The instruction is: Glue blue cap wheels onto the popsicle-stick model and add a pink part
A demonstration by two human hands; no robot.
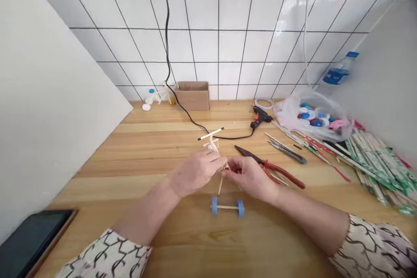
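My left hand (200, 169) and my right hand (249, 176) meet over the middle of the wooden table, both closed in a pinch. Between them is a small frame of thin wooden sticks (213, 144), partly hidden by the fingers. Its upper end carries a crosswise stick with black tips (211, 134). One stick (220, 186) of it slants down below the hands. Just beneath lies a wooden axle (227, 207) with a blue bottle-cap wheel (240, 208) near each end. Red-handled pliers (270, 166) rest right behind my right hand.
A black glue gun (259, 117), scissors (288, 152) and a roll of tape (263, 103) lie back right. Beyond are a bag of bottle caps (314, 117) and wrapped chopsticks (381, 160). A cardboard box (192, 95) stands by the wall; a tablet (35, 239) lies front left.
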